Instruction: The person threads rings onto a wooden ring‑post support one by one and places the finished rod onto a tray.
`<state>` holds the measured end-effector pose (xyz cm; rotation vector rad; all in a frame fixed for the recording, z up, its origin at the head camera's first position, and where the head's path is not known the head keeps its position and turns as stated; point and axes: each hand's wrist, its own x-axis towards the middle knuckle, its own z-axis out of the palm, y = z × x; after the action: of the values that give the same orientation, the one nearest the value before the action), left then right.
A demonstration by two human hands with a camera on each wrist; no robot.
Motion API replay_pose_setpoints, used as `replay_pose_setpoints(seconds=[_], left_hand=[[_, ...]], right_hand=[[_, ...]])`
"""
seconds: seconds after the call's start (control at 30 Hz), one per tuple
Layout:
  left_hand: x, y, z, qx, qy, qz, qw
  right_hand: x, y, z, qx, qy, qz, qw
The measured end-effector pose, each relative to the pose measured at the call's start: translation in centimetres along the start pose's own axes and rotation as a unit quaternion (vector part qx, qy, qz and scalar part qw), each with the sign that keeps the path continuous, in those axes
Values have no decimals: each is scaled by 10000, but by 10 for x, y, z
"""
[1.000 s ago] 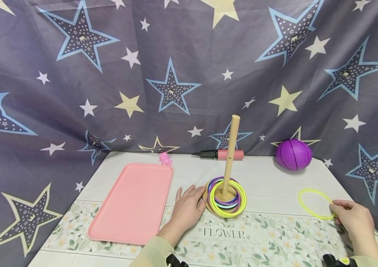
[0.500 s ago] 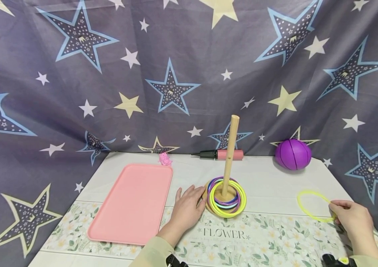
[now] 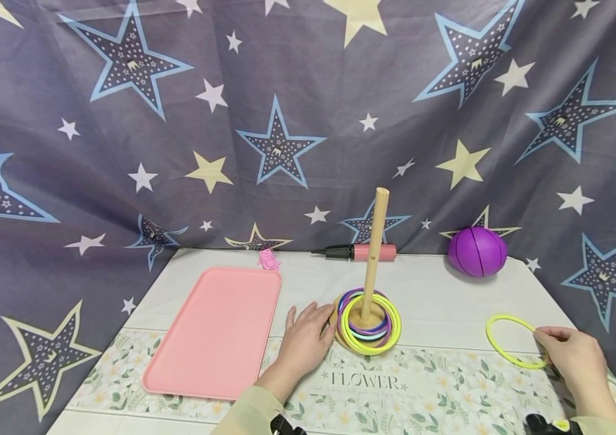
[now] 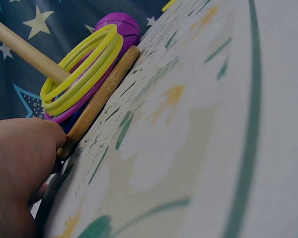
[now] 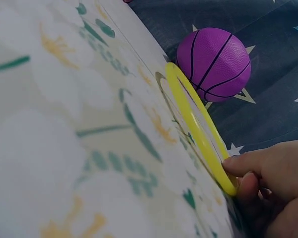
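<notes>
A wooden peg [image 3: 376,254] stands upright on a round wooden base [image 3: 340,307]. Several plastic rings circle its foot, with yellow rings [image 3: 349,335] on top of purple, blue and pale ones. My left hand [image 3: 306,339] lies palm down on the table, its fingertips right at the left edge of the base. In the left wrist view, the thumb is by the base's rim [image 4: 102,101]. Far to the right, my right hand [image 3: 580,356] pinches a single yellow ring [image 3: 495,345] between thumb and finger. The right wrist view shows this ring [image 5: 201,126] tilted close over the tabletop.
A pink tray [image 3: 215,332] lies left of my left hand. Along the back are a small pink toy [image 3: 269,260], a pink and black hand pump [image 3: 367,252] and a purple ball [image 3: 477,252]. Behind the table hangs a star-patterned cloth [image 3: 286,72].
The yellow ring in my right hand has tilted and shifted slightly toward me. My left hand and the peg with its rings stay in place.
</notes>
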<state>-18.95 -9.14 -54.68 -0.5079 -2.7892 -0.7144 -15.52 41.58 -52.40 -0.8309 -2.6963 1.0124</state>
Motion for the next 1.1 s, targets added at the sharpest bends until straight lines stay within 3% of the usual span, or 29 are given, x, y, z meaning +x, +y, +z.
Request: replay_pose_setpoints(seconds=[0.47,1.1], left_hand=[[0,0,1,4,-32,-15,10000],[0,2,-1,-44,7,-77,10000]], right_hand=[[1,5,1,207,189,-5,9996],[6,5,3,1452,360,222,9885]])
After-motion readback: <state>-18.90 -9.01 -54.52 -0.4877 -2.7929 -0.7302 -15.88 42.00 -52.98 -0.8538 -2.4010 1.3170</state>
